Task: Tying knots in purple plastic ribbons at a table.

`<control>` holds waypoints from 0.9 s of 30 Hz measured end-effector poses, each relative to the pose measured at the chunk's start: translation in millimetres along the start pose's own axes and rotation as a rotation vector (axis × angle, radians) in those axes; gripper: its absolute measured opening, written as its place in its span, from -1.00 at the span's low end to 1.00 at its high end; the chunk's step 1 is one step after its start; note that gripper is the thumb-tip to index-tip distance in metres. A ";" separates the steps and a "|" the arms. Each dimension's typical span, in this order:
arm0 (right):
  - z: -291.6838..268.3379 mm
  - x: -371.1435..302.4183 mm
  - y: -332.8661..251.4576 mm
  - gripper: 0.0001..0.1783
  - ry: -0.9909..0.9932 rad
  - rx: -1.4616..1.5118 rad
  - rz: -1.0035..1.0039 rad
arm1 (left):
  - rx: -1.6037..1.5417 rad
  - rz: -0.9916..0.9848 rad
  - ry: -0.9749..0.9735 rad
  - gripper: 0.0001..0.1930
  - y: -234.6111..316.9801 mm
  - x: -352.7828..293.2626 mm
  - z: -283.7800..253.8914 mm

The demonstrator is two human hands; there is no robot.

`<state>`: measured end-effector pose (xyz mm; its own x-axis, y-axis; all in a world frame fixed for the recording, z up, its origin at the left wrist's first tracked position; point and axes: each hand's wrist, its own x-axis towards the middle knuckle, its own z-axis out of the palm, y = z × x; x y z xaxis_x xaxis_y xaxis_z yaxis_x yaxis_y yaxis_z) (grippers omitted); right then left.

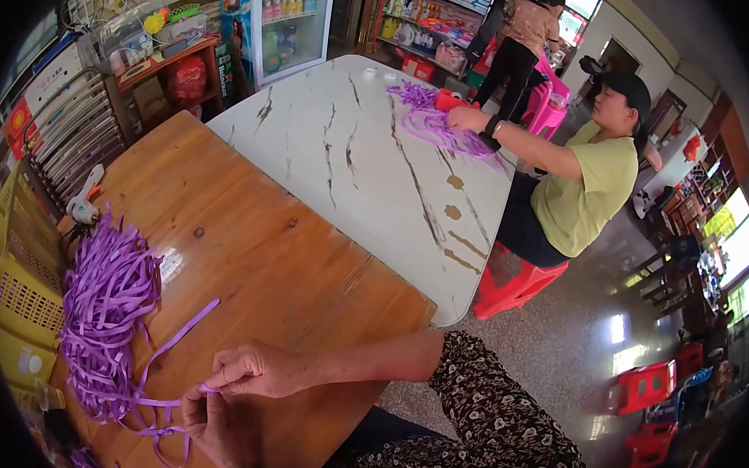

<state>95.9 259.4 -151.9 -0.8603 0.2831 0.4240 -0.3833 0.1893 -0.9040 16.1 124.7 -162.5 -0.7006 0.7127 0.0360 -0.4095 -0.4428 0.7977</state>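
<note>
My right hand (259,369) pinches a thin purple ribbon (209,388) between thumb and fingers. Just below it, my left hand (212,429) holds the same ribbon, its fingers closed, and the two hands almost touch. One ribbon end (190,326) sticks up to the left of my right hand. More strands run from my hands, with a loop hanging below, to a large heap of purple ribbons (110,305) on the left side of the wooden table (248,219). The exact fold of ribbon between my fingertips is too small to make out.
A white marbled table (312,137) adjoins the wooden one. At it a person in a yellow shirt (601,187) handles purple ribbons (444,127) on a red stool (516,284). Yellow plastic baskets (28,301) stand at the left edge, near a white-and-orange object (86,198).
</note>
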 end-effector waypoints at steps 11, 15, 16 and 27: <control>-3.0 -3.6 -9.8 -0.79 0.181 -0.819 -0.485 | 0.255 -0.146 -0.020 -0.82 4.6 0.7 -4.3; 4.4 -5.4 -4.4 -0.83 0.212 -0.873 -0.515 | 0.346 -0.015 -0.025 -0.88 -8.9 7.0 -18.7; 4.0 -6.6 -2.6 -0.83 0.218 -0.872 -0.513 | 0.440 0.044 -0.043 -0.88 -11.7 8.5 -24.3; 9.9 -7.5 -10.7 -0.84 0.251 -0.641 -0.232 | 0.721 0.149 -0.088 -0.88 -0.3 8.2 -18.8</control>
<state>103.1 245.9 -146.0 -0.6486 0.3614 0.6699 -0.2078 0.7626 -0.6126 -0.5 120.4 -173.7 -0.6568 0.7274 0.1987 0.1931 -0.0925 0.9768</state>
